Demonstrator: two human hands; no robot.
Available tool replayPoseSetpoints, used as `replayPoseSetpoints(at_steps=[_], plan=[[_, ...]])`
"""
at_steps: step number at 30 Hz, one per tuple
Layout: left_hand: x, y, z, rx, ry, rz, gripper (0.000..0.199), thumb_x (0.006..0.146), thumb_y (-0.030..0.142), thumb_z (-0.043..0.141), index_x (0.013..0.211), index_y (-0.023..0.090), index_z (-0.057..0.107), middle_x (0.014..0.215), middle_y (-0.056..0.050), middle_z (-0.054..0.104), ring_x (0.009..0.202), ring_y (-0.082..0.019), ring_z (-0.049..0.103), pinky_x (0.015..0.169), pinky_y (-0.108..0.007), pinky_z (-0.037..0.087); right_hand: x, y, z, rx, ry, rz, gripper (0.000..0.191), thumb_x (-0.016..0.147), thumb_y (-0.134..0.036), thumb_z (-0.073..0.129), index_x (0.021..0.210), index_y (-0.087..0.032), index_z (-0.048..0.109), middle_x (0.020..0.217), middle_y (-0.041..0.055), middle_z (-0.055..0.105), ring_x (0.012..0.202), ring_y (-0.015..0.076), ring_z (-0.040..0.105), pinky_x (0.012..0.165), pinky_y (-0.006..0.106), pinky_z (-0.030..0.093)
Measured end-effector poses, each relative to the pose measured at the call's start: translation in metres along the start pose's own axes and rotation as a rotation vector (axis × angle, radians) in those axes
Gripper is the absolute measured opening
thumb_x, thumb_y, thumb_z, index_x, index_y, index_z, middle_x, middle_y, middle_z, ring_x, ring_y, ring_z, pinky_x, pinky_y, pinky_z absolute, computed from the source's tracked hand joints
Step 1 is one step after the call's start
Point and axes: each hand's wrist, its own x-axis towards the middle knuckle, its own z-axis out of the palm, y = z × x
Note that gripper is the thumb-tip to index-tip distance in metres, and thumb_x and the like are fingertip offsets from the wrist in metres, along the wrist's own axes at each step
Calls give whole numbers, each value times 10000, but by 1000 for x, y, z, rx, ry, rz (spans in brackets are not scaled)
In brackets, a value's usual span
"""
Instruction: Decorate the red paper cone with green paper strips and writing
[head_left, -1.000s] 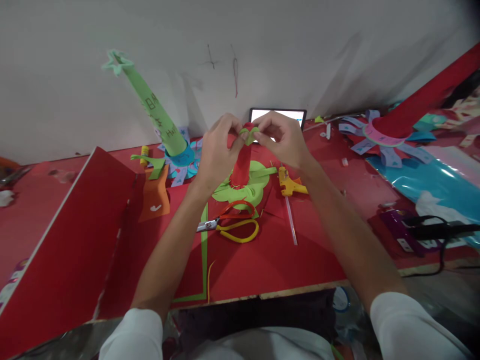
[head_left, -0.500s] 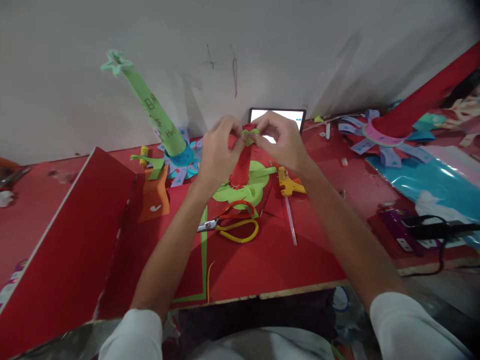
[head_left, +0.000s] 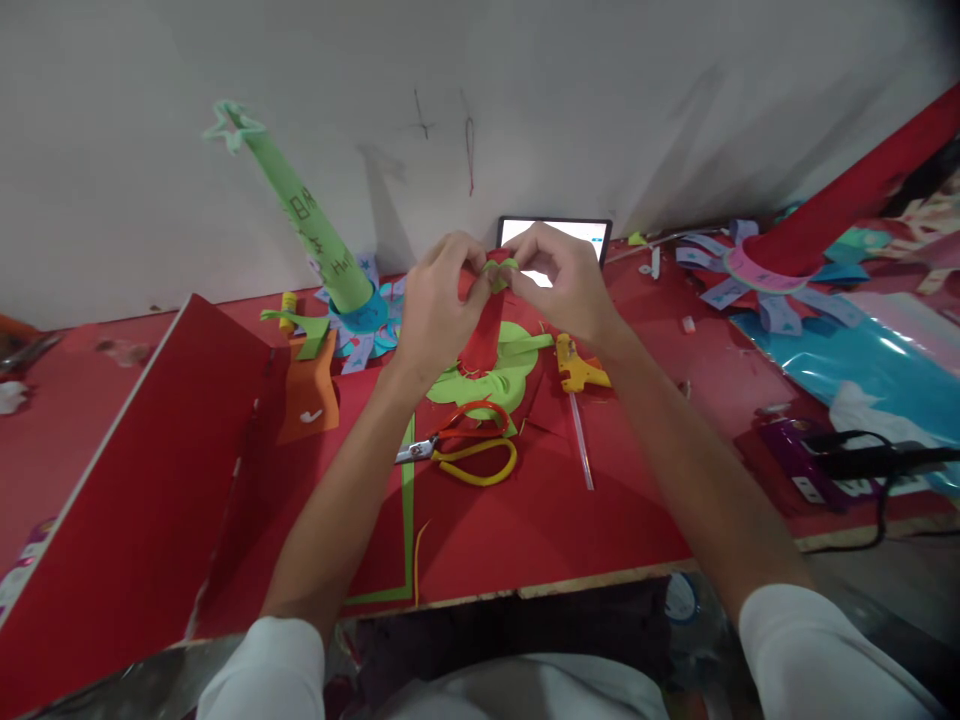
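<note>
A red paper cone (head_left: 484,335) stands upright on a green flower-shaped paper base (head_left: 504,380) in the middle of the red table. At the cone's tip sits a small green paper strip (head_left: 500,268). My left hand (head_left: 435,300) and my right hand (head_left: 564,280) meet at that tip, both pinching the green strip with thumb and fingers. The cone's top is partly hidden by my fingers.
Yellow-and-red scissors (head_left: 469,450) lie just in front of the base, a yellow glue gun (head_left: 579,368) to its right. A green paper cone with a star (head_left: 304,215) stands back left, a lit tablet (head_left: 555,235) leans on the wall. A red board (head_left: 142,480) lies left, paper crafts (head_left: 765,280) right.
My fingers have shifted slightly on the green strip at the cone's tip; it looks more pressed down. Nothing else moved.
</note>
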Motion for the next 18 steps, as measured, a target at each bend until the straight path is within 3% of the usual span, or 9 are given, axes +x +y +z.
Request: replayPoseSetpoints(at_steps=[11,18], plan=[[-1,3,0,-14,-1,-23,154,985,370,645,899,258,585,887,-17,667,873,-181,647,827,-362,525,0,-2,0,-12,-12,-29,284,867,-427,787,786,-256,575,945,22,666,934,191,656,941,400,605],[0,3,0,20,9,-10,121,970,319,649,890,250,590,880,-20,660,830,-178,631,801,-359,519,0,-2,0,-20,-4,-4,324,837,-482,808,789,-260,578,912,20,658,949,205,652,943,417,607]])
